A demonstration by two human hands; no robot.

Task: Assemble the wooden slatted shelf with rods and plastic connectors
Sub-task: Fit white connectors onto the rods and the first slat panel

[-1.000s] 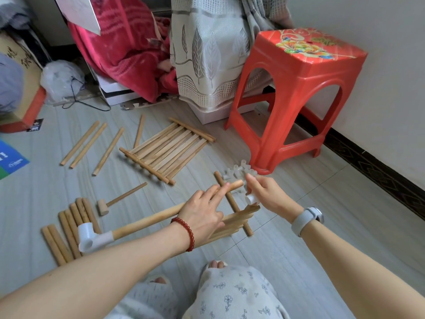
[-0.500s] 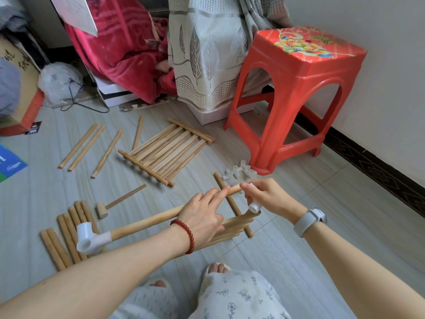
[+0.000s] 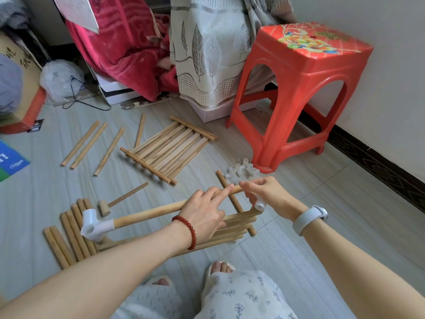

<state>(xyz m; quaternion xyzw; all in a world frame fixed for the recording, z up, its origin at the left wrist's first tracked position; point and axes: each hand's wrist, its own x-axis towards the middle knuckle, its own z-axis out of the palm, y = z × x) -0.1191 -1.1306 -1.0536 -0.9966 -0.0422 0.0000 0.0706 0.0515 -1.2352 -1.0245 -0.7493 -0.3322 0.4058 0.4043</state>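
Fingers of the left hand (image 3: 204, 210) curl over a long round wooden rod (image 3: 149, 214), steadying it just above the near slatted wooden panel (image 3: 232, 229) lying on the pale grey floor (image 3: 299, 185). Its far-left end already sits in a white plastic three-way connector (image 3: 93, 223). The right hand (image 3: 264, 192) pinches a second white plastic connector (image 3: 259, 204) with curled fingers, close to the rod's bare right tip, but not yet on it.

To seat this well, I judge the socket should be lined up squarely with the rod's axis and then pushed straight on. The left hand should brace against the push so the fitted end does not slip out. The open sockets should match the first connector's orientation.

A small wooden mallet (image 3: 115, 202) lies just beyond, handy if the fit is tight. Spare connectors (image 3: 241, 172) are heaped by a red plastic stool (image 3: 299, 93), and a second slatted panel (image 3: 169, 149) lies farther off.
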